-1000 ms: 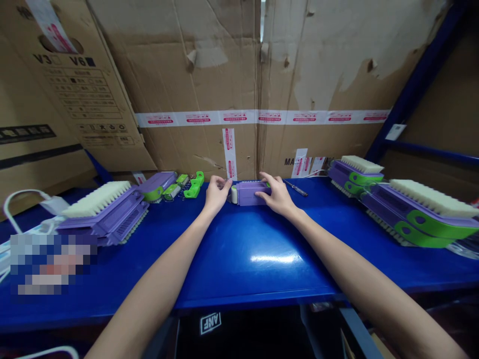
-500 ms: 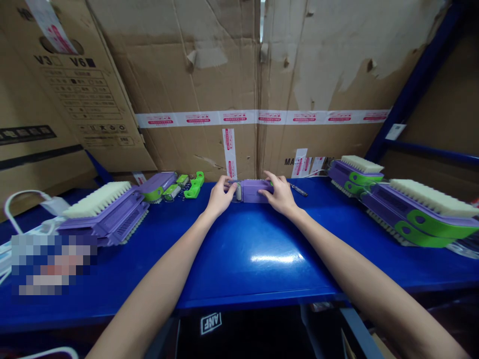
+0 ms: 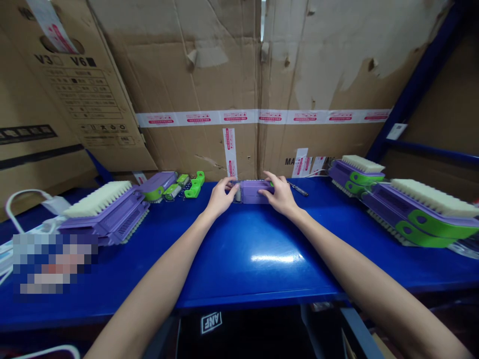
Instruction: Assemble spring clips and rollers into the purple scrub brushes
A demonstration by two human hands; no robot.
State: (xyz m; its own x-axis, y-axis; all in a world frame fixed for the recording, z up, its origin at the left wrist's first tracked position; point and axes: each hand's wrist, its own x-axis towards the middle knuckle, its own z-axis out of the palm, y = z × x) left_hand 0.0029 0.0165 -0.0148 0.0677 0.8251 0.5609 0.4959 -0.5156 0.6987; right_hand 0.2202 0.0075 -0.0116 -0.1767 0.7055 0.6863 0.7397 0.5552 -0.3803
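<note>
Purple casing, long axis left-right, pale end (partly hidden) facing left

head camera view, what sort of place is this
Probably a workshop bench: a glossy blue worktop, purple-and-green plastic units with cream bristle-like pads, and a slim tool resembling a screwdriver.

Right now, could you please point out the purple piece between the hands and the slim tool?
Purple piece (image 3: 252, 193), head view: uncovered part of its near side.
Slim tool (image 3: 300, 190), head view: about the middle of its length.
</note>
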